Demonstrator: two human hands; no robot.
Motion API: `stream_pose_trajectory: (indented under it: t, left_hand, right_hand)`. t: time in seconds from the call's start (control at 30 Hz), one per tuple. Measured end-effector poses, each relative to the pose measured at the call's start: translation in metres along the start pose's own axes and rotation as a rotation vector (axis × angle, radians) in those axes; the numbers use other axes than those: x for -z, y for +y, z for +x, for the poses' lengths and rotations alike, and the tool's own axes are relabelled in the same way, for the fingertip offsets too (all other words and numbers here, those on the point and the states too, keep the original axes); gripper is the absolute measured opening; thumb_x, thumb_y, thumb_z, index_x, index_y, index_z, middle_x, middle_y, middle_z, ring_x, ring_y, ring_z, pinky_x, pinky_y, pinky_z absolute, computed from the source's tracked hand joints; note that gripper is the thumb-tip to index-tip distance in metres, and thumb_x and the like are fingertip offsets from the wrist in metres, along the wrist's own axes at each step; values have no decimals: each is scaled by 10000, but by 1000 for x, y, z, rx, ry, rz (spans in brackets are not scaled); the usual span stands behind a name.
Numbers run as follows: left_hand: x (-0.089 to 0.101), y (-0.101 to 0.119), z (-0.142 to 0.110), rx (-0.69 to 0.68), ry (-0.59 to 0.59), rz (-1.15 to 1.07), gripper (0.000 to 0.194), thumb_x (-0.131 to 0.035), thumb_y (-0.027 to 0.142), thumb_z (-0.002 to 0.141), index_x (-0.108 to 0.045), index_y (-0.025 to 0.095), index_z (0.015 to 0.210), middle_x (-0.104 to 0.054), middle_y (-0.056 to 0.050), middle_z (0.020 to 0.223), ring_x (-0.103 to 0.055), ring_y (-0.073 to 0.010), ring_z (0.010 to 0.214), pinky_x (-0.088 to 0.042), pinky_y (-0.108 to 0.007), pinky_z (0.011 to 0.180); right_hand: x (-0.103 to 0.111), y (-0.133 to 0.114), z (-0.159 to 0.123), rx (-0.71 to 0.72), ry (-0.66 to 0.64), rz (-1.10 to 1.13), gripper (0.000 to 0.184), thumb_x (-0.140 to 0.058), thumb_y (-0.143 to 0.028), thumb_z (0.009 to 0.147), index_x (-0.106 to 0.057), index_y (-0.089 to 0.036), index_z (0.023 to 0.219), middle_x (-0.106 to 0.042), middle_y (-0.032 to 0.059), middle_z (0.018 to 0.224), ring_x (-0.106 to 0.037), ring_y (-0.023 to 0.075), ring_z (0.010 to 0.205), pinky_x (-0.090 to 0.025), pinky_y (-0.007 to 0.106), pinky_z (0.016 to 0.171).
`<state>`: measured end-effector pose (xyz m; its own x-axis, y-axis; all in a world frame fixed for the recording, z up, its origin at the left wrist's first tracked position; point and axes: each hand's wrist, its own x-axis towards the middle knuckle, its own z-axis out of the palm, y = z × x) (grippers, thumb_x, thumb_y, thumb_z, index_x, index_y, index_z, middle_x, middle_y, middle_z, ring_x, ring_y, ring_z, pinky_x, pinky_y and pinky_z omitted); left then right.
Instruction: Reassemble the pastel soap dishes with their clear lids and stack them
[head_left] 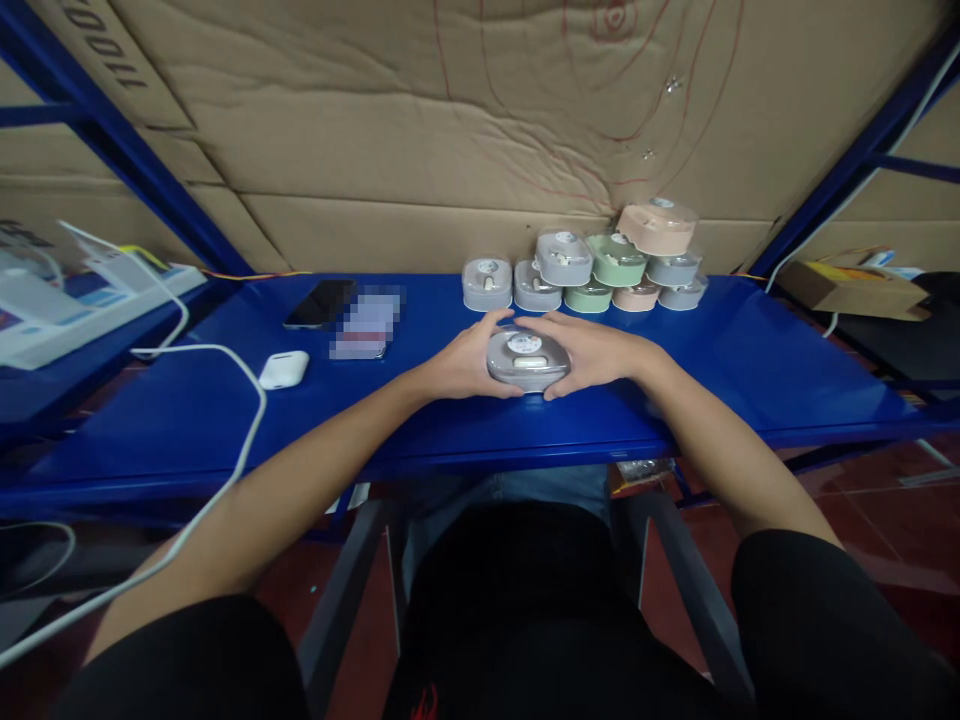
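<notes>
1. A blue metal shelf is standing against a tan corrugated cardboard backing.
2. The left hand and right hand are clamping a rounded grey plastic case from both sides, apparently resting it on the shelf.
3. Stacked grey and pastel rounded plastic cases are sitting beyond the hands, with a black smartphone and a white earbud case to the left.
</notes>
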<state>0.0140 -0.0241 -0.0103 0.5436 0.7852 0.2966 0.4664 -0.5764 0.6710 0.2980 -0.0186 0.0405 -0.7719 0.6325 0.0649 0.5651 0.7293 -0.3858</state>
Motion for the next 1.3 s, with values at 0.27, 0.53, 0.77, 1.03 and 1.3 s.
stream_pose_trajectory:
  t: [0.27, 0.53, 0.77, 1.03, 1.3]
  left_hand:
    - [20, -7, -2, 8, 67, -100, 1227, -1051, 519, 647, -426, 251, 1668, -763, -194, 1443, -753, -436, 1366, -590, -638, 1179]
    - [18, -14, 10, -82, 354, -191, 1114, -941, 619, 787, -327, 282, 1654, -652, -207, 1570, -692, -369, 1448, -573, -564, 1221]
    - [16, -14, 9, -10, 477, 132, 776, -854, 434, 903, -478, 228, 1550, -740, -161, 1380, -745, -308, 1213, -620, -534, 1096]
    - [12, -17, 10, 8, 469, 181, 634, -839, 325, 919, -552, 220, 1474, -768, -137, 1308, -760, -280, 1143, -649, -473, 1030]
    - [13, -11, 22, 174, 341, 445, 776, -829, 391, 935, -532, 143, 1607, -593, -242, 1584, -584, -432, 1493, -484, -605, 1304]
  right_hand:
    - [-3, 18, 8, 91, 180, 73, 1132, -925, -678, 790, -494, -281, 1758, -568, 146, 1761, -553, 430, 1598, -414, 616, 1350]
    - [23, -11, 0, -190, 463, -157, 1094, -804, -760, 870, -432, -309, 1795, -554, 140, 1737, -446, 502, 1618, -387, 652, 1320]
    - [70, 16, 28, -598, 830, -439, 952, -708, -726, 1011, -458, -143, 1721, -593, 284, 1591, -426, 560, 1484, -337, 706, 1242]
    - [67, 36, 66, -831, 820, -491, 786, -484, -758, 1121, -581, -71, 1490, -593, 352, 1542, -404, 531, 1481, -239, 747, 1208]
    - [65, 27, 62, -819, 761, -503, 878, -464, -736, 1130, -484, 35, 1550, -499, 426, 1565, -382, 538, 1466, -244, 725, 1186]
